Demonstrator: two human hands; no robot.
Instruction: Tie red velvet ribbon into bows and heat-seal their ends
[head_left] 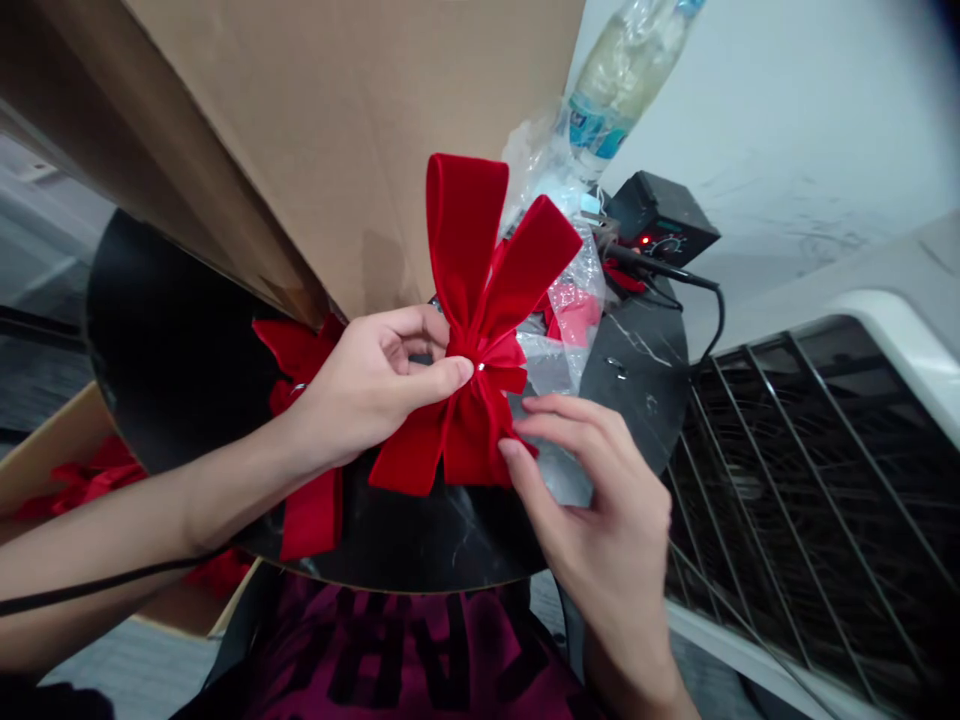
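A red velvet bow is held above a round black marble-look table. My left hand pinches the bow at its knotted middle between thumb and fingers. My right hand touches the bow's lower right loop with its fingertips, the fingers curled close together. Red ribbon pieces lie under my left hand and one strip hangs over the table's near edge.
A large cardboard box flap leans over the table at the back left. Clear plastic bags, a plastic bottle and a black device with a red light and cable sit behind. A black wire rack stands right. More red ribbons lie in a box at the left.
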